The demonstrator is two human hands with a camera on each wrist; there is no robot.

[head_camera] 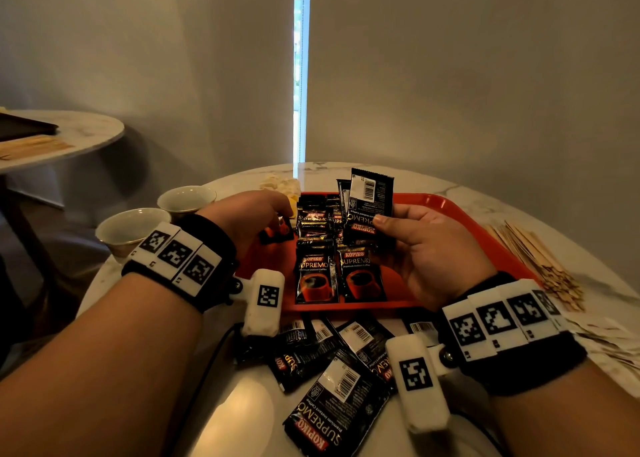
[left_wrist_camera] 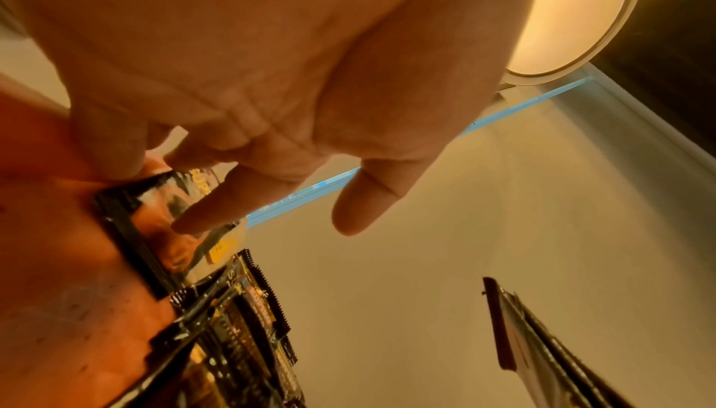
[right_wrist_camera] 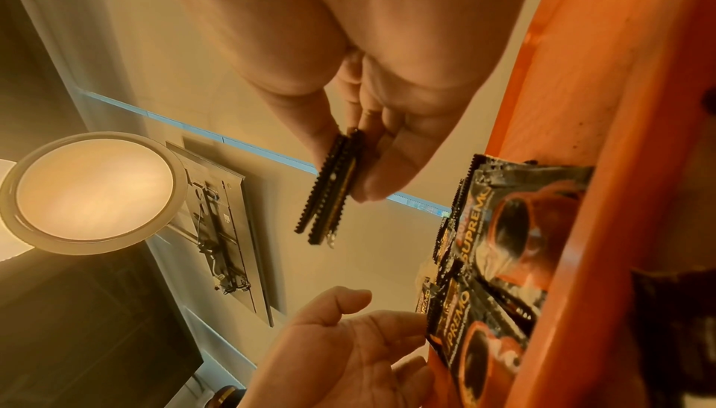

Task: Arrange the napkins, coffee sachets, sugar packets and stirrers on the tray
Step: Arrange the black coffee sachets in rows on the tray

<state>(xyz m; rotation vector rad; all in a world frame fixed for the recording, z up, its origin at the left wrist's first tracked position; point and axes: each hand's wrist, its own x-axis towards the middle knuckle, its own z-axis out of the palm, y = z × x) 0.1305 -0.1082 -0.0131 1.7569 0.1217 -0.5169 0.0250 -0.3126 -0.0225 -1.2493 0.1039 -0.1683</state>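
Pinched between thumb and fingers of the right hand (head_camera: 434, 248), a small stack of coffee sachets (head_camera: 370, 198) is held upright above the red tray (head_camera: 460, 221), long axis vertical, barcode backs toward the head camera. The left hand (head_camera: 249, 219), fingers extended, presses a sachet on the tray (left_wrist_camera: 162, 215). Each held piece is best turned face-up and laid parallel to the rows (head_camera: 332, 248).

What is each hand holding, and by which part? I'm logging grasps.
The right hand pinches a few coffee sachets by their lower end, thumb in front. The left hand holds nothing; its fingers touch a sachet on the tray.
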